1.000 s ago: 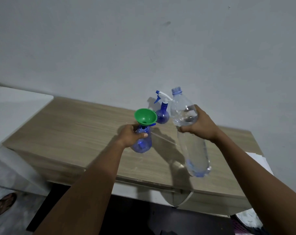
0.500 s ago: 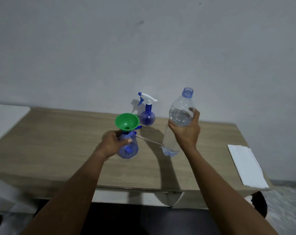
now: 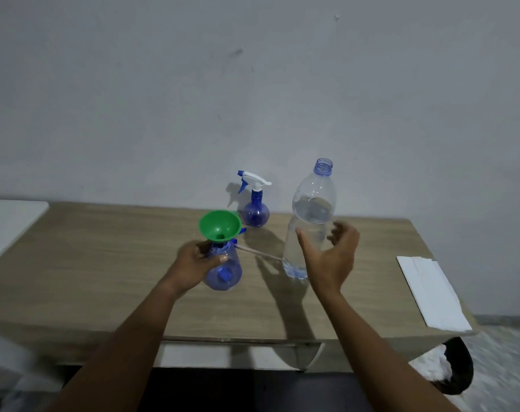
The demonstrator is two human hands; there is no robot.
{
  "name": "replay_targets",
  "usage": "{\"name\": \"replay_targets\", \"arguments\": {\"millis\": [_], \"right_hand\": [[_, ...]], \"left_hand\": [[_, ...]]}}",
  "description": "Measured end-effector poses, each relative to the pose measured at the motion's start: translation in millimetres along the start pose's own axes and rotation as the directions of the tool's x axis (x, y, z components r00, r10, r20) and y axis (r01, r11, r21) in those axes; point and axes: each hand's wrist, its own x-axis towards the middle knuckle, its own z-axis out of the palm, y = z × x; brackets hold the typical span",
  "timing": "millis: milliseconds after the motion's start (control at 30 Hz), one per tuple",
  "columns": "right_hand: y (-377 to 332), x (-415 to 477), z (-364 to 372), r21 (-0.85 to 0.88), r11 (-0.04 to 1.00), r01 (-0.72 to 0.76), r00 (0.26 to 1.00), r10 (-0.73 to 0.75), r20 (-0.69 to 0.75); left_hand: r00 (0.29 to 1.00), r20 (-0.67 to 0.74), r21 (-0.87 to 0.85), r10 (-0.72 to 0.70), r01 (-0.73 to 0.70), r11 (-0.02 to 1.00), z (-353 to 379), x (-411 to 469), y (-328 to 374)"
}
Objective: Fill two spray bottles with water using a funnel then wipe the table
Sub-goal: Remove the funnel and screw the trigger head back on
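Head view of the wooden bench (image 3: 104, 263) set against a grey wall (image 3: 253, 84). Near the middle of the bench, the left hand (image 3: 193, 263) grips an open blue spray bottle (image 3: 226, 272), fingers and thumb curled round its upper body. A green funnel (image 3: 220, 225) sits upright in the bottle's neck, its mouth facing up. Behind it, close to the rear edge, stands a second blue spray bottle (image 3: 255, 214) with its white and blue trigger head fitted. To the right of the funnel, a clear uncapped water bottle (image 3: 312, 203) stands upright on the bench, partly filled. The right hand (image 3: 330, 254) is beside this bottle's lower half, fingers spread apart and loosely bent, clamped on nothing; whether the thumb touches the bottle cannot be told. A thin pale tube (image 3: 261, 253) lies on the bench between the held spray bottle and the water bottle. A white folded sheet (image 3: 428, 292) lies at the right end, reaching the front right corner.
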Motion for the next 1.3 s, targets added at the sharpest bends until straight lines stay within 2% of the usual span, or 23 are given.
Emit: {"name": "replay_targets", "arguments": {"millis": [67,100,133,200,267,333,433,533,733,900,1000,1133,1233,1300], "right_hand": [[7,-23,1,-0.020,0.994,0.107,0.993,-0.108,-0.054],[10,-33,4,0.010,0.991,0.132,0.991,-0.132,-0.023],[11,-40,8,0.072,0.990,0.125,0.991,-0.128,0.047],[6,-50,17,0.183,0.982,0.044,0.957,-0.094,0.274],[-4,-55,26,0.258,0.964,-0.065,0.858,-0.078,0.508],[-15,-52,34,0.302,0.938,-0.171,0.736,-0.083,0.672],[-27,-43,46,0.313,0.919,-0.237,0.615,-0.107,0.781],[-37,-39,57,0.325,0.896,-0.302,0.590,-0.092,0.802],[-56,-26,61,0.333,0.850,-0.409,0.589,-0.034,0.808],[-78,-1,60,0.432,0.745,-0.509,0.665,0.022,0.746],[-71,4,65,0.415,0.751,-0.513,0.697,0.083,0.712],[-23,-16,75,0.213,0.821,-0.529,0.622,0.204,0.756],[16,-38,77,0.021,0.893,-0.450,0.536,0.251,0.806],[28,-48,76,-0.038,0.918,-0.394,0.480,0.241,0.844]], "left_hand": [[1.000,0.009,0.000,-0.001,0.001,1.000,0,-6,-1],[1.000,0.015,0.003,-0.007,0.007,1.000,0,-9,-2],[1.000,0.020,0.005,-0.018,0.018,1.000,1,-12,-2],[0.999,0.042,0.010,-0.033,0.032,0.999,2,-16,-4],[0.996,0.072,0.016,-0.044,0.043,0.999,2,-18,-5],[0.994,0.103,0.052,-0.046,0.041,0.998,1,-21,-5],[0.989,0.142,0.107,-0.049,0.034,0.994,1,-25,-3],[0.988,0.148,0.098,-0.044,0.030,0.995,1,-25,-5],[0.989,0.125,0.030,-0.075,0.072,0.997,4,-24,-4],[0.998,0.030,-0.030,-0.062,0.063,0.998,2,-22,-3],[0.998,-0.018,-0.023,-0.062,0.061,0.998,-6,-19,-1],[0.995,-0.075,-0.023,-0.064,0.062,0.998,-18,-19,2],[0.993,-0.103,-0.003,-0.055,0.055,0.999,-26,-18,0],[0.994,-0.098,0.009,-0.055,0.056,0.998,-28,-17,-2]]}}
